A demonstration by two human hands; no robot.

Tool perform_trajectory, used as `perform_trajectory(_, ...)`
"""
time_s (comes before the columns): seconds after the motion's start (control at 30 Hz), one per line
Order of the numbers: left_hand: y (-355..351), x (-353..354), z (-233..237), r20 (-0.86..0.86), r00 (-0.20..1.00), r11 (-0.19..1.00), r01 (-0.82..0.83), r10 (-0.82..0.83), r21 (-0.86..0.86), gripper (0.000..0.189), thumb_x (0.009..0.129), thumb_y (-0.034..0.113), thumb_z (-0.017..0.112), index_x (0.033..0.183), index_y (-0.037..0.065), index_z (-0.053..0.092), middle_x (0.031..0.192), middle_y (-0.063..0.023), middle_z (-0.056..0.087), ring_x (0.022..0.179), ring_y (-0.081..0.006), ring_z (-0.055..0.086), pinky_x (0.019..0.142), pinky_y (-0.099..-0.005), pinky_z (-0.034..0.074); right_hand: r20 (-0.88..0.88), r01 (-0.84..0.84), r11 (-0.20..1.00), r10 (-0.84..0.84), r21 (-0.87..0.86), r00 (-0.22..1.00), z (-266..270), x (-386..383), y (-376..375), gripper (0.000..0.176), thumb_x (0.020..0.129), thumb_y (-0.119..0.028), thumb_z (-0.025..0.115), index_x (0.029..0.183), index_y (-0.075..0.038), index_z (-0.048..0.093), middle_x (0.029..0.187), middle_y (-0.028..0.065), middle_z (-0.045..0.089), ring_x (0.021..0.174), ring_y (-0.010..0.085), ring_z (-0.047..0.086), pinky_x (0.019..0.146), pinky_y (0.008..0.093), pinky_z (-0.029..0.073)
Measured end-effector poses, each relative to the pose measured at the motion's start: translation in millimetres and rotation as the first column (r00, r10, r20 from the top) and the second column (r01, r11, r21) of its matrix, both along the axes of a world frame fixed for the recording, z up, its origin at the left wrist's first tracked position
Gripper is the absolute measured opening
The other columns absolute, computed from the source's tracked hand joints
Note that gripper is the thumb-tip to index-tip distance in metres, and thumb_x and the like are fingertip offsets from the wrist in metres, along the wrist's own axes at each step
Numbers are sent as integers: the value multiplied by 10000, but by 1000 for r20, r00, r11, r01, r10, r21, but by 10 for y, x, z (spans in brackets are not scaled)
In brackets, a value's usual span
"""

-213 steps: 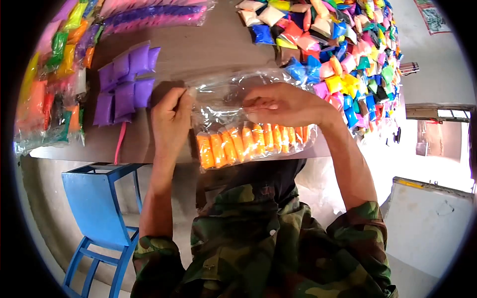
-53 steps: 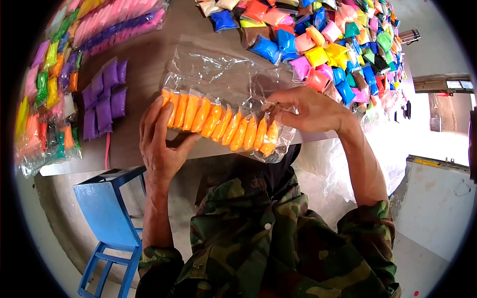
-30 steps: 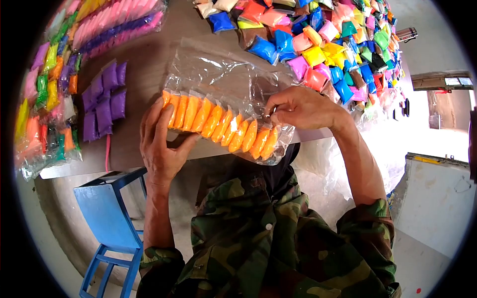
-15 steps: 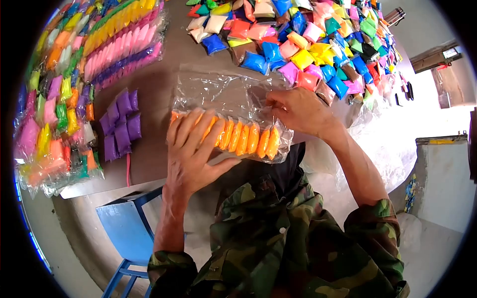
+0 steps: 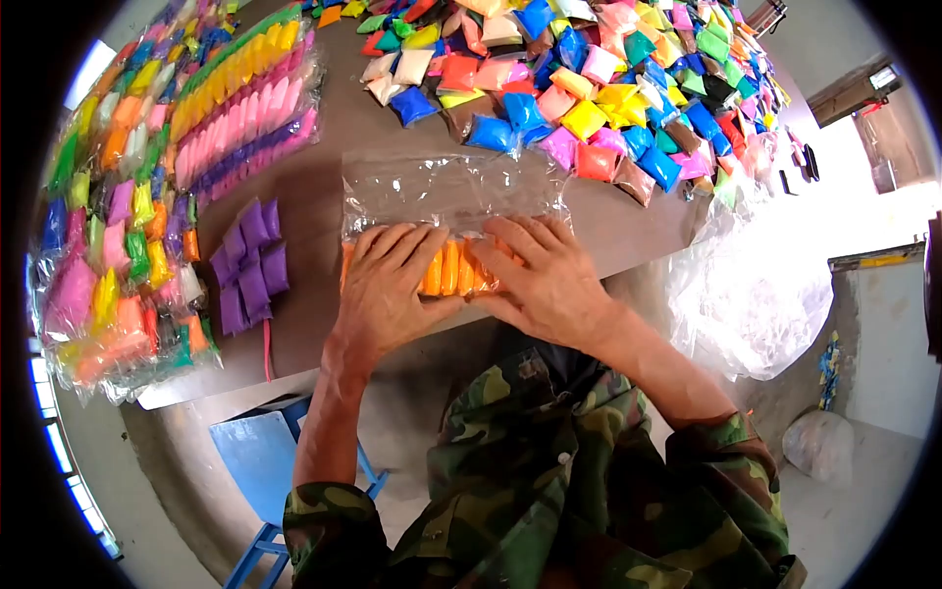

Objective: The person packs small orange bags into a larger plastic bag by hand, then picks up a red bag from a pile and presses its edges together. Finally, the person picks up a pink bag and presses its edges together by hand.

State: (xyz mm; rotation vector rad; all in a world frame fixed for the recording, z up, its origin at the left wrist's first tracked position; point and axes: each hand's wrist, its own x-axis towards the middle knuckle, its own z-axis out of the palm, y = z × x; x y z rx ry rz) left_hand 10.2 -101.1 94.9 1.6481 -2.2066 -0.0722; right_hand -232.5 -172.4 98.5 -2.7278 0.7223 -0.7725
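Note:
A clear plastic bag (image 5: 446,187) lies flat on the table's near edge, with a row of slim orange packets (image 5: 449,267) along its near side. My left hand (image 5: 386,285) rests over the left part of the row, fingers stretched across it and thumb along the near edge. Over the right part lies my right hand (image 5: 547,280), its fingers slightly bent and its thumb pointing toward the left one. Both palms cover the row's ends, so only the middle packets show. The bag's far part is flat and holds nothing visible.
Purple packets (image 5: 248,263) lie left of the bag. Bagged rows of colored packets (image 5: 245,93) fill the table's left side. A big heap of loose colored packets (image 5: 599,83) covers the far right. Clear plastic (image 5: 751,294) hangs at the right edge; a blue chair (image 5: 257,461) stands lower left.
My right hand has come down from the bag's upper right side onto the orange packets, its bunched fingers now extended. My left hand stays on the row. The bag's right end lies straighter.

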Motion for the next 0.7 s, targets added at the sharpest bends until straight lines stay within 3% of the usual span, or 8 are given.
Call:
perform_trajectory(0.07, -12, 2, -14, 19, 1000, 1000, 13, -13, -8, 805, 731, 477, 930, 1370, 55, 681, 1325, -98, 710, 1293, -260, 613, 1163, -463, 397, -43, 32, 999, -33, -37, 999, -138, 14, 42, 661, 873, -444, 790, 1406, -88, 626, 1393, 166, 604, 1302, 353, 594, 1093, 516, 440)
perform_trajectory(0.27, -50, 10, -38, 5, 998, 997, 63, -63, -33, 777, 731, 450, 932, 1349, 50, 684, 1294, -96, 718, 1214, -271, 655, 1102, -451, 447, -125, 145, 989, -144, -2, 982, -171, 58, 185, 840, 787, -478, 857, 1491, -129, 557, 1392, 129, 599, 1283, 315, 587, 1097, 502, 432)
perform_trajectory(0.43, -86, 89, -40, -32, 998, 992, 54, -51, 113, 802, 701, 408, 954, 1364, 58, 668, 1332, -119, 715, 1244, -323, 658, 1105, -469, 465, -179, 185, 982, -175, 45, 968, -247, 85, 165, 852, 762, -430, 887, 1494, -153, 550, 1352, 83, 617, 1218, 284, 630, 1050, 483, 472)
perform_trajectory(0.57, -67, 233, -35, -43, 998, 990, 46, -41, 135, 801, 693, 389, 952, 1361, 52, 665, 1343, -153, 708, 1254, -341, 658, 1113, -482, 475, -186, 189, 980, -174, 63, 967, -273, 79, 124, 836, 746, -373, 904, 1476, -166, 552, 1321, 61, 638, 1170, 274, 673, 1004, 461, 511)
perform_trajectory(0.7, -16, 467, -102, -71, 997, 991, 29, -20, 134, 730, 757, 387, 910, 1347, 31, 666, 1322, -186, 710, 1232, -363, 665, 1116, -482, 476, -165, 167, 983, -153, 77, 974, -215, 55, 103, 826, 750, -366, 904, 1471, -170, 551, 1301, 60, 648, 1167, 272, 677, 1000, 451, 518)
